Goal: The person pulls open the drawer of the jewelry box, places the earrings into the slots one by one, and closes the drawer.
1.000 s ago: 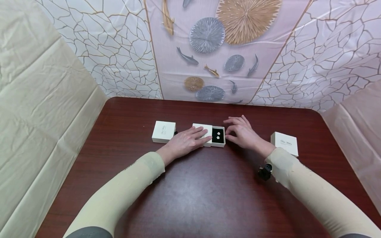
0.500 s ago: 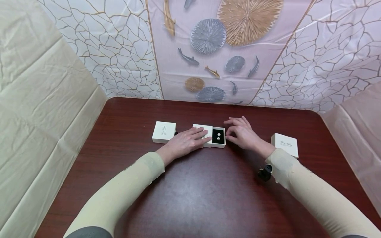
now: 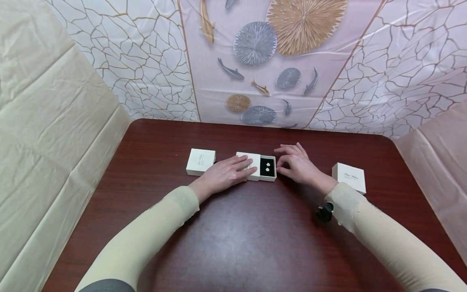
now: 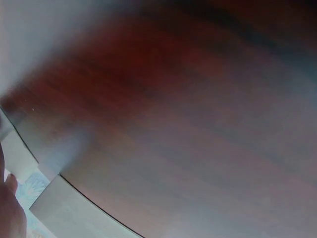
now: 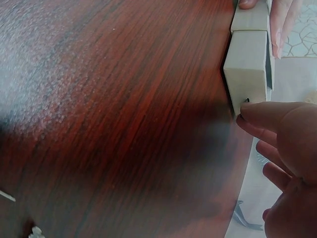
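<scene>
A white jewellery box with its inner drawer (image 3: 273,177) slid partly out to the right lies at mid-table. Two pale flower-shaped earrings (image 3: 268,167) sit on the drawer's black lining. My left hand (image 3: 223,174) rests on the box's white sleeve (image 3: 255,156), fingers stretched over its top. In the right wrist view its thumb (image 5: 247,4) touches the sleeve's front side. My right hand (image 3: 297,164) is at the drawer's right end. Its thumb and index finger pinch a small black pull tab (image 5: 241,117) there, mostly hidden by the fingertips.
To the left stands a white lettered box (image 3: 200,161), near my left wrist. A similar white box (image 3: 349,177) lies to the right, beside my right forearm. The dark red table (image 3: 248,243) meets a patterned cloth (image 3: 255,93) at the back. Much of the left wrist view is blurred.
My left hand has shifted slightly left over the sleeve in the last half second. The right hand, the drawer and the other boxes have not visibly moved.
</scene>
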Demonstrator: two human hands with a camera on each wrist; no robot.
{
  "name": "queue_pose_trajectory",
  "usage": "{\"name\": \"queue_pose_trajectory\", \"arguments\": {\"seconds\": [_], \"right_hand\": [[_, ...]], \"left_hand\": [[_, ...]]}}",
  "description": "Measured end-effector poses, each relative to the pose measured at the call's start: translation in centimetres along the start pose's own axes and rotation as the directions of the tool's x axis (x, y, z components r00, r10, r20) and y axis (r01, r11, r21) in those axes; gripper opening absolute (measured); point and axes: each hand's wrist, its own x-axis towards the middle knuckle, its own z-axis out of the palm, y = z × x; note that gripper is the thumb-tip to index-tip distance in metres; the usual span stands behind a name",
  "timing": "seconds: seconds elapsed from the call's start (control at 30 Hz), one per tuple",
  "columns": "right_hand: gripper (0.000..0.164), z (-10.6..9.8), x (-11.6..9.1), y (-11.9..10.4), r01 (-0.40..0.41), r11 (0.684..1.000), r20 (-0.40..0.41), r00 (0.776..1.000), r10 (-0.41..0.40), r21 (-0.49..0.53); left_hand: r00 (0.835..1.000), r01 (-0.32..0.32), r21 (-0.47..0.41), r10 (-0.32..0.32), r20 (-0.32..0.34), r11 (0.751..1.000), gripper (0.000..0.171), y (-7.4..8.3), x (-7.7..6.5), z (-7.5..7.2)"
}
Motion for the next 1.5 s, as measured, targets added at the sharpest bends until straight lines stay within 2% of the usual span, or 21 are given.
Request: {"name": "queue_pose_trajectory", "arguments": {"seconds": [0.43,0.87,1.5], "right_hand": [[0.017,0.1,0.3,0.1,0.006,1.000,-0.009,1.000,-0.006,-0.001],[0.015,-0.1,0.4,0.0,0.005,1.000,0.006,1.000,-0.005,-0.002],[0.017,0.1,1.1,-0.8,0.024,1.000,0.020,1.000,-0.024,0.002]], "left_hand": [[1.000,-0.009,-0.027,0.009,-0.021,1.000,0.045,-0.1,0.0,0.3],[1.000,-0.025,-0.010,0.025,0.018,1.000,0.045,-0.1,0.2,-0.2],[0.999,-0.030,0.008,0.030,0.033,1.000,0.045,0.0,0.2,-0.4]]}}
